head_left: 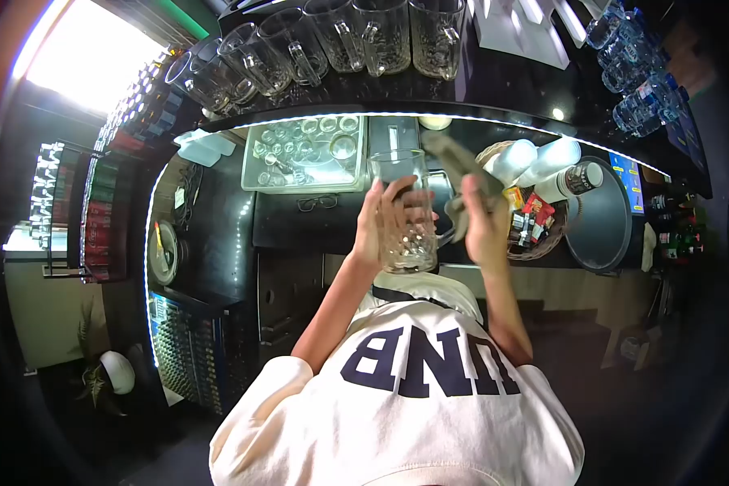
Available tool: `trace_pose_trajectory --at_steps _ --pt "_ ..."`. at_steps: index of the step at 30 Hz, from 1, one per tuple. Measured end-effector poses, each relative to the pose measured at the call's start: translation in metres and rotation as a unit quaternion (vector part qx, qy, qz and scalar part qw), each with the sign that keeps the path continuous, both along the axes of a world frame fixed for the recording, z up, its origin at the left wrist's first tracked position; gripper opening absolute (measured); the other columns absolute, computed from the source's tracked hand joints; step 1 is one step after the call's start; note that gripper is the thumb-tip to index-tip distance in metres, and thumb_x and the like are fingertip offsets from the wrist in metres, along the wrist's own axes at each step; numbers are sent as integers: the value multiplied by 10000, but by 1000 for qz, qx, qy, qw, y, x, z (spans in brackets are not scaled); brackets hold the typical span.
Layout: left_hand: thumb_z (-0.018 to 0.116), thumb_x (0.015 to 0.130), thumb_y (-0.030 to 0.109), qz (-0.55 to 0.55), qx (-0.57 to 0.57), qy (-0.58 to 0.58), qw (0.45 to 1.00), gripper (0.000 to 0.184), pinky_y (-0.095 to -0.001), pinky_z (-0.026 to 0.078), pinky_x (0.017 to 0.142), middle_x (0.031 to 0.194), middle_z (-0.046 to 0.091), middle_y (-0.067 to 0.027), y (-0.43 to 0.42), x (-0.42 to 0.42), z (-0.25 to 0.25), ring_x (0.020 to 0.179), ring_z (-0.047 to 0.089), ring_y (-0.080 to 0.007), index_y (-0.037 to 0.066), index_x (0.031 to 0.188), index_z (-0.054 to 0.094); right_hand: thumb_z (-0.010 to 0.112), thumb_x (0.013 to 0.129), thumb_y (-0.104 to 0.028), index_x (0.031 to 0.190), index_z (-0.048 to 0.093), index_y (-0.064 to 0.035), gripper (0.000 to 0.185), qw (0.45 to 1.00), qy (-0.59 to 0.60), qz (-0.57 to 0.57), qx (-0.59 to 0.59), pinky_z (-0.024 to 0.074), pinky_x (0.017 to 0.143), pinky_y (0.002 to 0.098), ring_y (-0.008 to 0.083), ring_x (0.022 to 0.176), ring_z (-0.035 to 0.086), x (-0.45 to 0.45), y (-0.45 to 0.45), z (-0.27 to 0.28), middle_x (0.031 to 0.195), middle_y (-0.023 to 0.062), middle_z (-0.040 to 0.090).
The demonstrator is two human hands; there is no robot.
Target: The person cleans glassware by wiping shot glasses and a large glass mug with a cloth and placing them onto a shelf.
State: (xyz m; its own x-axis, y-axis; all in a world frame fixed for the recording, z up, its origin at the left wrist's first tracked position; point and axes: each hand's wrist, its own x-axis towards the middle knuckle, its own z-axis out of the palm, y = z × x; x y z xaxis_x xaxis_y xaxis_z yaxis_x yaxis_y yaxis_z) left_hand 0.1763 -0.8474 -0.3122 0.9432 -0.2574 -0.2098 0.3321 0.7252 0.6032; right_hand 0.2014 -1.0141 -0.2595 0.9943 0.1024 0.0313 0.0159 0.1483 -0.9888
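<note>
A clear glass beer mug [409, 243] is upright in front of my chest, its lower part dimpled. My left hand [373, 219] is wrapped around it from the left, and its fingers show through the glass. To the right of the mug, my right hand [486, 227] grips a grey-brown cloth [454, 158], which is blurred by motion and hangs near the mug's handle. Whether the cloth touches the glass I cannot tell. Several similar glass mugs [381, 36] stand in a row on the raised shelf above.
Behind my hands sits a clear bin [255, 182] of small glasses, with eyeglasses [317, 202] in front. At right are a wicker basket [535, 253] of packets and cups and a round dark tray [599, 235]. Water bottles [644, 105] stand on the lit-edged shelf [526, 121].
</note>
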Motion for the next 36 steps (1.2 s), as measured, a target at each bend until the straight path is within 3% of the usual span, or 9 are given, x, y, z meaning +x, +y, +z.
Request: trace_pose_trajectory --at_steps 3,5,9,14,19,21,26,30,36 --pt "361 978 571 69 33 39 996 628 -375 542 785 1156 603 -142 -8 0 16 928 646 -226 89 1379 391 541 882 -65 1156 625 -11 292 928 -286 55 -231 331 1120 420 340 1392 373 0 27 3 1434 150 489" --pt "306 1005 518 78 34 51 995 652 -403 448 1027 1366 514 -167 5 -6 9 1184 558 -285 30 1433 371 545 769 -19 1081 623 -36 322 935 -243 87 -242 286 1155 482 369 1402 333 -16 37 7 1437 128 485" --pt "429 913 660 46 -28 78 995 800 -354 538 859 1106 626 -134 28 7 15 941 657 -258 7 1373 384 570 715 -54 1093 638 -70 385 911 -277 230 -201 259 1173 507 370 1352 411 -43 26 2 1348 97 572" --pt "425 882 725 99 -11 89 991 823 -456 551 848 1135 614 -178 50 17 -4 980 644 -321 48 1349 414 604 897 -233 1005 663 12 274 967 -78 231 75 400 1070 406 294 1239 556 -48 11 -21 1230 147 648" --pt "410 870 746 87 -9 110 990 844 -475 571 799 1199 586 -190 64 12 -6 982 641 -333 40 1333 430 602 964 -240 1266 537 -18 381 938 148 -154 273 458 945 326 166 1080 588 -13 -11 -41 1206 71 607" --pt "424 885 711 70 -2 94 993 812 -465 574 783 1227 572 -191 67 7 -10 978 639 -330 51 1359 409 627 948 -243 1250 550 -16 386 950 101 -176 237 447 962 330 162 1109 574 -1 -13 -38 1219 76 602" --pt "445 948 548 13 -12 17 1000 667 -440 569 801 1252 552 -211 68 2 -12 993 632 -324 49 1382 358 587 971 -271 1008 679 -26 265 993 -20 -76 -85 331 511 211 29 593 447 8 27 -34 698 -56 558" --pt "436 983 452 45 22 -21 999 584 -406 538 901 1300 530 -162 68 -1 -14 1056 619 -264 57 1404 345 491 750 52 1270 545 22 523 933 -238 94 -253 385 1106 431 333 1336 448 -4 77 22 1373 159 535" --pt "435 973 460 63 -45 -1 997 593 -384 493 956 1244 542 -134 98 7 -17 1107 576 -242 53 1401 384 537 767 19 1295 552 -72 536 896 -266 184 -303 436 1047 416 347 1334 442 -40 96 5 1368 153 541"
